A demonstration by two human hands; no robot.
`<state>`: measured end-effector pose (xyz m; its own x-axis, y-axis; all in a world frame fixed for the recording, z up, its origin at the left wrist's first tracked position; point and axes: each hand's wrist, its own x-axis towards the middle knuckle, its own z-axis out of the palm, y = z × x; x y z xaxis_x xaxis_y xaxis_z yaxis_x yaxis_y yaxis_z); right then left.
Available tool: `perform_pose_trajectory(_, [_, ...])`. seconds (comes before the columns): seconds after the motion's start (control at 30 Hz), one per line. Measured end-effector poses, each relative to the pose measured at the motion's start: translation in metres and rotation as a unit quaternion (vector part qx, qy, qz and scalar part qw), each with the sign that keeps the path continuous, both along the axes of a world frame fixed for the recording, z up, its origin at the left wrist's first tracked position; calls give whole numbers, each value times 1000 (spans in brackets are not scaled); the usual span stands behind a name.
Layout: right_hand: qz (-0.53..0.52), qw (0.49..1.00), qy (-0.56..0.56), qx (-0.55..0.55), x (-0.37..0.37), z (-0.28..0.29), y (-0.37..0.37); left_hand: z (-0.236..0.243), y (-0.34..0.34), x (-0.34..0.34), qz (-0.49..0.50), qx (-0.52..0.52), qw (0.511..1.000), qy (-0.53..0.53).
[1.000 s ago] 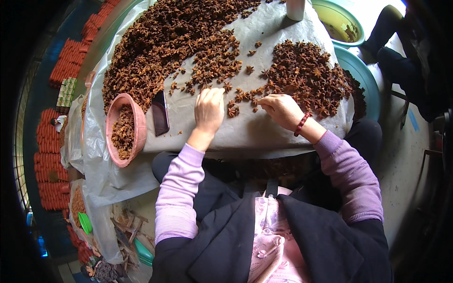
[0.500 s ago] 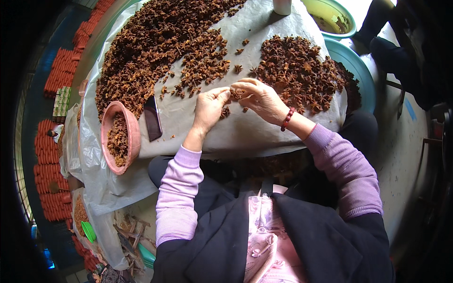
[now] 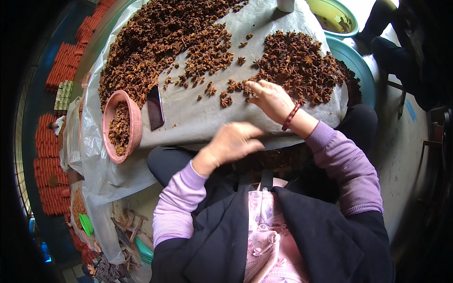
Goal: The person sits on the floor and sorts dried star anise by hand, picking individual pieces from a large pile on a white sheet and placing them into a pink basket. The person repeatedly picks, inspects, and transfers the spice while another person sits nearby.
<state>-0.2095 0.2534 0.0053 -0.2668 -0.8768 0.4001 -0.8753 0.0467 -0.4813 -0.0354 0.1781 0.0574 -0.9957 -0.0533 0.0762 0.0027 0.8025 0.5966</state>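
Note:
My left hand [image 3: 234, 142] is over my lap at the front edge of the covered table, blurred by motion, with thumb and fingers apart. It touches no star anise that I can make out. My right hand [image 3: 272, 100], with a red bead bracelet at the wrist, hovers beside a few loose star anise [image 3: 226, 99]. Its fingers are bent and spread, with nothing visible between them. Beyond it lies a heap of star anise [image 3: 302, 66]. A bigger heap of star anise [image 3: 141, 52] fills the far left.
A pink basket [image 3: 137, 127] holding yellowish-brown bits stands at the left, beside a dark phone [image 3: 155, 108]. White plastic sheeting [image 3: 198, 125] covers the table. Teal basins [image 3: 363, 78] and a white cup [image 3: 286, 5] are at the far right. Stacked red bags [image 3: 47, 165] line the left side.
My left hand has left the right hand's fingertips and swung back toward my lap. My right hand has moved slightly right, its fingers opening. Loose star anise that the hands covered now show.

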Motion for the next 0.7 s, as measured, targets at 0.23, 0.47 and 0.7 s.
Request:
perform_pose_trajectory(0.23, [22,997,-69,-20,-6,8,1,-30,-112,-32,64,-319,945,32])
perform_pose_trajectory(0.47, [45,976,-204,-61,10,8,-9,-34,-71,-36,195,83,969,128])
perform_pose_trajectory(0.7, [100,803,-583,69,13,-5,-9,-39,-20,-23,236,-100,922,291])
